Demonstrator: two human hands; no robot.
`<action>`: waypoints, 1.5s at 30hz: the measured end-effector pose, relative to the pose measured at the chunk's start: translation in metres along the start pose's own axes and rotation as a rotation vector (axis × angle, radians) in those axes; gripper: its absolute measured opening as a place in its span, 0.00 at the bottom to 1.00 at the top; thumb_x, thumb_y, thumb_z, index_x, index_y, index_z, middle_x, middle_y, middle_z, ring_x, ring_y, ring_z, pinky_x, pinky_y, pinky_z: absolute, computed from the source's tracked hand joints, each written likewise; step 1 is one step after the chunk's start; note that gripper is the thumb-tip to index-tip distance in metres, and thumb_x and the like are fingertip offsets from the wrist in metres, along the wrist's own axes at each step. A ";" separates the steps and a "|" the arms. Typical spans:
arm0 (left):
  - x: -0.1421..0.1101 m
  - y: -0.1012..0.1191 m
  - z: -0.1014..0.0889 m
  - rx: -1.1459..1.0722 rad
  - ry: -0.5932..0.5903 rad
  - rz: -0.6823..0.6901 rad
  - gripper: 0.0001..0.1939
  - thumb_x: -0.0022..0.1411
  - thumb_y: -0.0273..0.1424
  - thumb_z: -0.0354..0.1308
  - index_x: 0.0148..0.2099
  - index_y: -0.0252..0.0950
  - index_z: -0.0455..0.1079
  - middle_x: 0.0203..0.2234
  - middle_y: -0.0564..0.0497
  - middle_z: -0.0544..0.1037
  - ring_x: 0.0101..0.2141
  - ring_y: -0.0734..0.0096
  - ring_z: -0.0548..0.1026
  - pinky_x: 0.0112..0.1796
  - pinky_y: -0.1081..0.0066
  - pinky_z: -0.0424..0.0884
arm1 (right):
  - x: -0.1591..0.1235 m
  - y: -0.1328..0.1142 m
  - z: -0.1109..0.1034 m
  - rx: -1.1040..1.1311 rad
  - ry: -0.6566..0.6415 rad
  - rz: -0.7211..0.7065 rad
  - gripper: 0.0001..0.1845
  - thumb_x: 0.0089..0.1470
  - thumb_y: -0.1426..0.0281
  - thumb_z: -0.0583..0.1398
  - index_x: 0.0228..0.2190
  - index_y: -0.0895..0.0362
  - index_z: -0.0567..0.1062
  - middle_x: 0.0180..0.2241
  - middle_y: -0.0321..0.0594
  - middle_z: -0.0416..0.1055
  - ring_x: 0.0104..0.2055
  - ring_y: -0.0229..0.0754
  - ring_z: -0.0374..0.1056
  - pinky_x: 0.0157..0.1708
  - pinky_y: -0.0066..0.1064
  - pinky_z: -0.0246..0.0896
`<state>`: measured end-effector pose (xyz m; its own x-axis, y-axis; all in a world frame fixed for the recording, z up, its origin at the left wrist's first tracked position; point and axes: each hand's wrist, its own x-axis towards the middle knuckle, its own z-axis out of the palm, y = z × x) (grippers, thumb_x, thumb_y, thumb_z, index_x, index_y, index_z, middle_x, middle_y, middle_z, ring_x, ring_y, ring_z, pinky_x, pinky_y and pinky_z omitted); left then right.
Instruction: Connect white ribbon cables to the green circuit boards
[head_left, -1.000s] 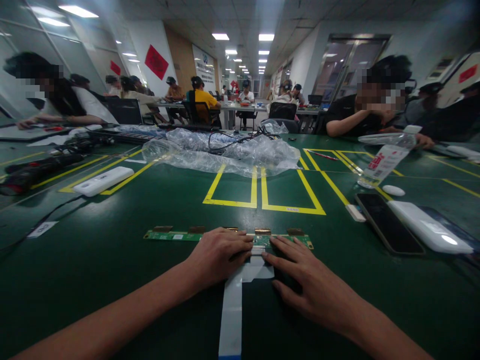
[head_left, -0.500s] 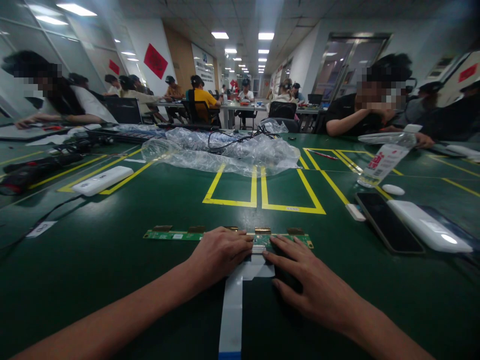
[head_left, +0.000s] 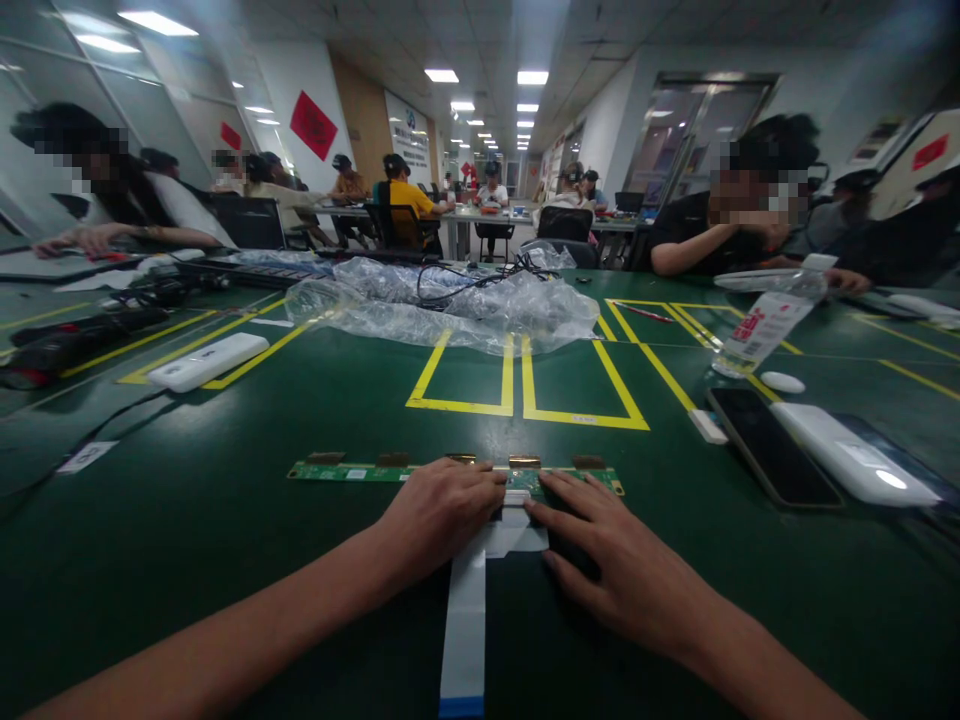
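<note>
A long, narrow green circuit board (head_left: 356, 472) with copper-coloured tabs along its far edge lies crosswise on the green table. A white flat ribbon cable (head_left: 466, 620) with a blue end runs from near its middle towards me, folded near the white connector (head_left: 517, 497). My left hand (head_left: 442, 505) lies over the board, fingers close together and closed at the connector's left end on the cable; its thumb is hidden. My right hand (head_left: 607, 535) is open, fingers spread, with fingertips on the board and by the connector's right end.
Crumpled clear plastic wrap (head_left: 465, 300) with black cables lies beyond the yellow tape outlines (head_left: 461, 406). To the right are a phone (head_left: 772, 445), a white power bank (head_left: 851, 455) and a tilted bottle (head_left: 769, 320). A white device (head_left: 210, 362) lies left. People sit around.
Both hands stay in the same place on the board and cable. Only a slight shift of the view shows.
</note>
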<state>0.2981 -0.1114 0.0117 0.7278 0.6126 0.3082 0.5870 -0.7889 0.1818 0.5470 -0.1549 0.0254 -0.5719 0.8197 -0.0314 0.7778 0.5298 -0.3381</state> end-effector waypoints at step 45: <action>-0.107 -0.214 -0.085 0.345 -0.172 -1.144 0.49 0.67 0.57 0.35 0.62 0.08 0.56 0.62 0.19 0.57 0.60 0.34 0.60 0.54 0.48 0.61 | -0.003 0.006 -0.002 0.132 0.109 0.061 0.25 0.63 0.62 0.54 0.61 0.46 0.65 0.66 0.41 0.54 0.68 0.53 0.49 0.64 0.54 0.47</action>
<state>0.0649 -0.0123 0.0189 -0.2527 0.9675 -0.0010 0.9675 0.2527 0.0015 0.5543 -0.1537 0.0251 -0.4875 0.8720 0.0436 0.7654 0.4508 -0.4593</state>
